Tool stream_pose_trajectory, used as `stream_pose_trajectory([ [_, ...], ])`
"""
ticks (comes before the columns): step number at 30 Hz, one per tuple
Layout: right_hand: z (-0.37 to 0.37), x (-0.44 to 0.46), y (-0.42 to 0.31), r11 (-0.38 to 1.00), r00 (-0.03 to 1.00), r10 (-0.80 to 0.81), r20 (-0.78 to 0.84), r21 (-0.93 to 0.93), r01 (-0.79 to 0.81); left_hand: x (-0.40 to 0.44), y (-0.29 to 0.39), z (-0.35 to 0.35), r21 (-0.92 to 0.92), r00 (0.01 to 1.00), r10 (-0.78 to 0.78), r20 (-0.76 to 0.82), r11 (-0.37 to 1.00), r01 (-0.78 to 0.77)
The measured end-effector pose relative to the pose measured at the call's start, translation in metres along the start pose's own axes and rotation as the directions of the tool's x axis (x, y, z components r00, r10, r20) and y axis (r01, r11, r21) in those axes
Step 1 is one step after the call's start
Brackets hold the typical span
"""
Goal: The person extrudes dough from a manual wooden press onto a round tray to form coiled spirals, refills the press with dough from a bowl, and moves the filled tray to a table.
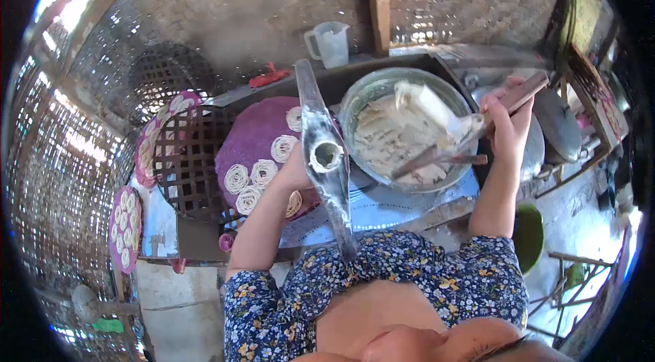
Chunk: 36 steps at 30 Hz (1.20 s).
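Note:
My left hand (295, 169) is closed around the middle of a long wooden dough press (315, 113), which hides most of the fingers. A round opening in the press faces up, its rim smeared with pale dough. In my right hand (508, 120) is a wooden plunger (527, 92), its dough-coated end blurred over the basin. Below it stands a large metal basin (349, 106) of pale, sticky dough (379, 133). A wooden stick (417, 161) slants across the dough. Under my left hand, coils of dough strands (263, 172) lie on a round purple mat (256, 130).
A dark lattice rack (194, 171) leans at the left near more coil-covered purple mats (125, 229). Behind stand a clear measuring jug (332, 45) and a red bundle (269, 75). Metal lids (559, 126) and a green tub (528, 236) are at the right.

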State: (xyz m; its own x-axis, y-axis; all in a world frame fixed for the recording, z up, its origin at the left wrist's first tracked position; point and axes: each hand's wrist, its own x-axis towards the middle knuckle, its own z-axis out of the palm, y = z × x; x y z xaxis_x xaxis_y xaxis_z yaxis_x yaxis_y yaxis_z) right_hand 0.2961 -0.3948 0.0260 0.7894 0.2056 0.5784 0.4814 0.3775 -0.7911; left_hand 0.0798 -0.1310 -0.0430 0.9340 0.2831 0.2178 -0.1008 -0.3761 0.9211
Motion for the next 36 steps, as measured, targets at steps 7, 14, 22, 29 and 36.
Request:
stream_pose_trajectory([
  [7,-0.041,-0.003,0.089,0.833,0.915,0.370,-0.162,-0.377,-0.404,-0.001,0.019,0.021,-0.227,0.988,-0.017,0.155,0.973,0.052],
  [14,-0.034,-0.005,0.102,0.891,0.885,0.451,-0.119,-0.002,-0.454,-0.004,0.007,0.013,-0.421,0.964,-0.167,0.207,0.874,0.242],
  [22,0.031,-0.047,0.075,0.772,0.887,0.356,-0.294,0.627,-0.102,0.015,-0.007,0.039,-0.291,0.940,0.333,-0.073,0.894,-0.340],
  [29,-0.002,-0.068,0.150,0.620,0.773,0.165,0.613,-0.674,0.402,-0.020,0.021,0.011,-0.342,0.804,0.339,-0.489,0.773,-0.534],
  [36,-0.051,-0.058,0.181,-0.043,0.560,0.777,0.286,-0.864,0.501,-0.073,0.010,-0.007,-0.363,0.833,0.108,-0.542,0.864,-0.348],
])
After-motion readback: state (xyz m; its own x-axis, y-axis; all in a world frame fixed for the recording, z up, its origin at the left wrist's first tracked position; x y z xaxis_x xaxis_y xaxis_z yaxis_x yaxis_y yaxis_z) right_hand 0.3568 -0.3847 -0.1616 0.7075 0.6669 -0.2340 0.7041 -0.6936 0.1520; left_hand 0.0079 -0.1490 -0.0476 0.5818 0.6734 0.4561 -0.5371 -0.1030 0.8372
